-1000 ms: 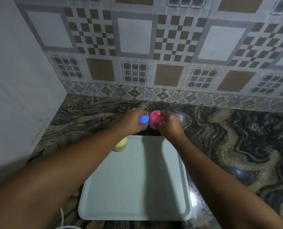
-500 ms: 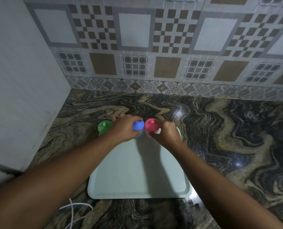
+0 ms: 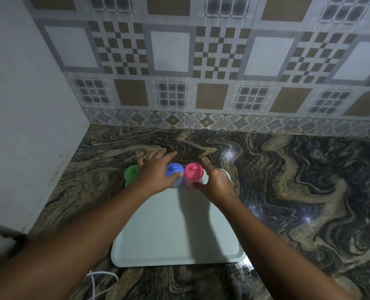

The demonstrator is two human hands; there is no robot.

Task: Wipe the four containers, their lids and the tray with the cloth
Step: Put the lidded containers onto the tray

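Left grip (image 3: pixel 156 173): fingers spread straight, thumb touching the blue-lidded container (image 3: pixel 174 169). Right grip (image 3: pixel 215 182) flanks the pink-lidded container (image 3: pixel 193 171); hold uncertain.

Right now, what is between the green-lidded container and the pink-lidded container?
In the head view, the left hand and the blue-lidded container sit between the green-lidded container and the pink-lidded container.

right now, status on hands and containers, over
Left hand open, thumb on blue-lidded container. Right hand open beside pink-lidded container. Both stand at far end of tray. No cloth in view.
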